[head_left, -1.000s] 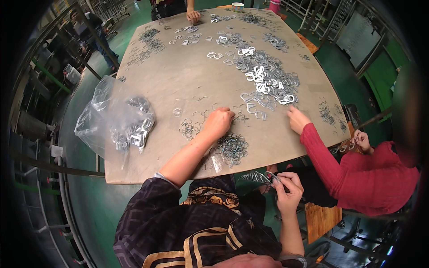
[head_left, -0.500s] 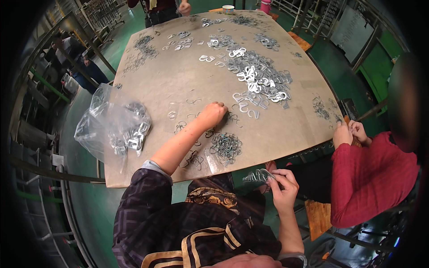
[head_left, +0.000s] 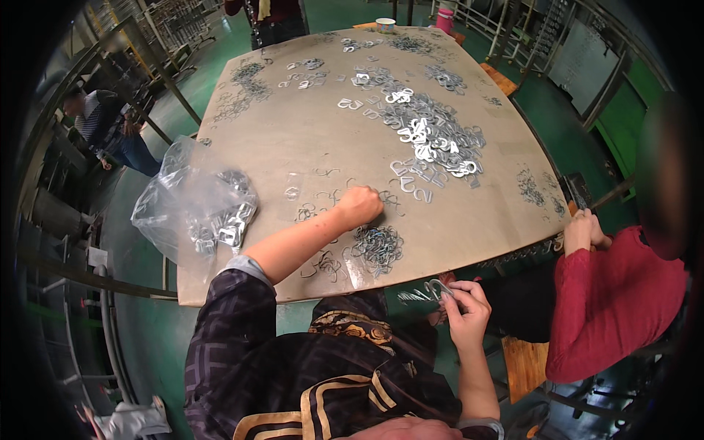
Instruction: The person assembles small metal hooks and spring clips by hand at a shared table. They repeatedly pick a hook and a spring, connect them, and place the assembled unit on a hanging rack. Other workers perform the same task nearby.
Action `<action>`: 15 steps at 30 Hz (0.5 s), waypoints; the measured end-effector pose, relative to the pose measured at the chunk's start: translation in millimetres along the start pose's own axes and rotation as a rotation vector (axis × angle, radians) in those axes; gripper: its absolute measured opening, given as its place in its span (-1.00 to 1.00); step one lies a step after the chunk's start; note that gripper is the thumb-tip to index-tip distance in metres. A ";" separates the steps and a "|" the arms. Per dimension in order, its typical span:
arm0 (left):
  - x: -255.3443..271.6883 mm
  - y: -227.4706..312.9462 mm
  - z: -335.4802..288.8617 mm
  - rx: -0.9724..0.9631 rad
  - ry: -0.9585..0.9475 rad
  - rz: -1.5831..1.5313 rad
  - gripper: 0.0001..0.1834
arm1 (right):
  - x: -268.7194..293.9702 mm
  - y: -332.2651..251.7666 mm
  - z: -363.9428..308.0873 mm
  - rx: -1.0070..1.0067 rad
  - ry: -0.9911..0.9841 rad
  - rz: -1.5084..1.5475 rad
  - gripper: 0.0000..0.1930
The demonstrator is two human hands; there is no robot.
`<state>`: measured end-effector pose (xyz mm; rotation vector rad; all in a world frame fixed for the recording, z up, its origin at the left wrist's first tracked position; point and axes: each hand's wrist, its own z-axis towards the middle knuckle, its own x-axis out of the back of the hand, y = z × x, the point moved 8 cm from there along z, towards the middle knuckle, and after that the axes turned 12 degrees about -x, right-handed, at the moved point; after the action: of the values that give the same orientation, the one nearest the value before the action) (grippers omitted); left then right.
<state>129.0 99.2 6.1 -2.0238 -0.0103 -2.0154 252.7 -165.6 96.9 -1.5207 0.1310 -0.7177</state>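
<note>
My left hand (head_left: 361, 206) is closed on the tabletop, its fingertips turned away, so anything in them is hidden. Thin wire hooks (head_left: 323, 195) lie scattered around it, and a denser pile of small wire hooks (head_left: 378, 248) sits just nearer to me. Off the table's near edge, my right hand (head_left: 469, 304) pinches a bunch of metal hooks (head_left: 433, 289) between thumb and fingers, with several pieces hanging out in a row to the left. A clear plastic bag (head_left: 165, 209) with flat silver hook pieces (head_left: 233, 227) rests at the table's left side.
A large heap of flat silver hooks (head_left: 433, 136) covers the brown table (head_left: 271, 147) beyond my left hand. Smaller wire piles (head_left: 532, 189) lie near the right edge. A co-worker in a red sleeve (head_left: 587, 301) sits at right. Other people stand at the far edge and left.
The whole view has shifted slightly. My left hand looks more tightly curled and sits a little closer to the dense wire pile. The right hand keeps its grip on the hooks.
</note>
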 end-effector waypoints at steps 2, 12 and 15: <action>3.8 2.8 3.8 -0.028 0.011 0.007 -0.88 | -0.7 8.8 -0.1 -0.004 0.017 -0.022 -0.91; 5.5 -21.0 3.0 0.240 0.008 -0.132 -0.90 | -3.8 1.6 0.0 0.011 0.026 0.014 -0.90; 37.3 -15.7 1.0 0.328 0.131 -0.435 -0.94 | 1.1 3.4 -1.2 0.040 0.064 0.015 -0.90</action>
<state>127.7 107.3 45.8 -1.7877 -0.7618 -2.2060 254.1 -167.6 93.9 -1.4577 0.1749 -0.7526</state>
